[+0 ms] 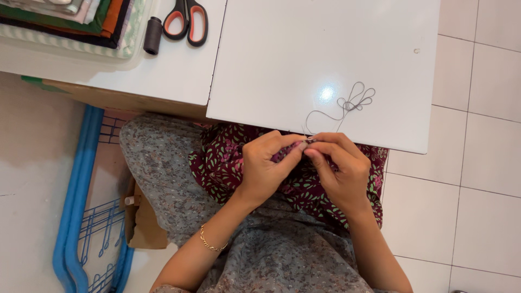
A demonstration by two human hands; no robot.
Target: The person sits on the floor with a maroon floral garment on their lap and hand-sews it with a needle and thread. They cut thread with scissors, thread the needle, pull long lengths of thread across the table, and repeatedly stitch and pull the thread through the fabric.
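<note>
A dark maroon cloth (217,165) with small green and pink leaf prints lies in my lap. My left hand (266,168) pinches a fold of it near the table's front edge. Right beside it, my right hand (339,171) pinches the same spot with thumb and forefinger; the fingertips of both hands meet. A thin grey thread (347,104) runs up from between the fingers and lies in loose loops on the white table (325,49). Any needle is too small to make out.
Orange-handled scissors (185,20) and a dark thread spool (152,35) lie at the table's far left. A stack of folded fabrics (70,21) sits beside them. A blue wire rack (81,217) stands on the tiled floor at my left.
</note>
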